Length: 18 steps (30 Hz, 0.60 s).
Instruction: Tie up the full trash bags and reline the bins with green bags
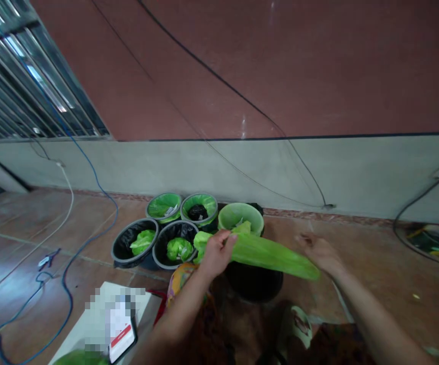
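Note:
A long bright green plastic bag (pixel 272 253) stretches sideways in front of me, its left part bunched. My left hand (pixel 219 251) is closed on the bag near that bunched part. Close to the bag's right end is my right hand (pixel 320 251), slightly blurred, with its fingers loosely apart and no grip on the bag visible. Under the bag stands a dark bin (pixel 255 284), partly covered by it. Just behind is a pale green bin (pixel 242 215) with green plastic inside.
Left of my hands stand bins lined with black (pixel 122 246) and green (pixel 164 205) bags. A phone (pixel 122 339) lies on a white surface (pixel 105 299) at lower left. A blue cable (pixel 90 243) crosses the tiled floor. A wall (pixel 375 177) runs behind.

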Available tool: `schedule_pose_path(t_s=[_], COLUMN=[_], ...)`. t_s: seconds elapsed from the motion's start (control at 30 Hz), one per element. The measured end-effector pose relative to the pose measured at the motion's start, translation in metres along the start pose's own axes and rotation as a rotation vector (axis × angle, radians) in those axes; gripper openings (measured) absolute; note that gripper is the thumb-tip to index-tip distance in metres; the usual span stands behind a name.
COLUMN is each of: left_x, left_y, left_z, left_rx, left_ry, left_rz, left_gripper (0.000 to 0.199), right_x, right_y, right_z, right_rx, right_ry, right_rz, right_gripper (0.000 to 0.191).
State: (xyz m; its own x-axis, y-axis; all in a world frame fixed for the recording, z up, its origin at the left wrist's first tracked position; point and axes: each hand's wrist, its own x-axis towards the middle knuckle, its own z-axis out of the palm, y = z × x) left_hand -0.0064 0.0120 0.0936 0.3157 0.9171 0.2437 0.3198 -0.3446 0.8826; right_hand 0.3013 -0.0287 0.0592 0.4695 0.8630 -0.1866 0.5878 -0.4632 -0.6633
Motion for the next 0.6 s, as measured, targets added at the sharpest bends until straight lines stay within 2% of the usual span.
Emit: schedule_pose_path(t_s=[0.1, 0.2, 0.27, 0.33, 0.4, 0.5, 0.6], left_x=[-0.024, -0.044, -0.055, -0.064, -0.072, -0.082, -0.09], left_y=[0.009, 0.013, 0.014, 0.013, 0.011, 0.006, -0.001], left_z=[0.03, 0.056, 0.069, 0.078, 0.082, 0.078, 0.064], left_rx=[0.205, 0.401, 0.512, 0.603, 0.666, 0.688, 0.729], left_ry=[-0.159, -0.262, -0.307, -0.335, -0.341, -0.326, -0.36], left_rz=[0.083, 0.103, 0.113, 0.128, 0.125, 0.078, -0.022], left_gripper=[0.033, 0.025, 0.022, 0.023, 0.025, 0.029, 0.032], right_x=[-0.034, -0.06, -0.067, -0.066, -0.06, -0.051, -0.042], right_y=[-0.04, -0.063, -0.066, -0.063, -0.06, -0.06, -0.064], right_z=[0.019, 0.048, 0.069, 0.087, 0.096, 0.09, 0.07], right_rx=[0.494, 0.621, 0.719, 0.819, 0.904, 1.05, 1.122], right_ry=[-0.447, -0.637, -0.656, -0.572, -0.465, -0.463, -0.482], right_rz=[0.109, 0.141, 0.173, 0.22, 0.213, 0.101, -0.011], right_gripper=[0.059, 0.057, 0.042, 0.029, 0.032, 0.042, 0.047])
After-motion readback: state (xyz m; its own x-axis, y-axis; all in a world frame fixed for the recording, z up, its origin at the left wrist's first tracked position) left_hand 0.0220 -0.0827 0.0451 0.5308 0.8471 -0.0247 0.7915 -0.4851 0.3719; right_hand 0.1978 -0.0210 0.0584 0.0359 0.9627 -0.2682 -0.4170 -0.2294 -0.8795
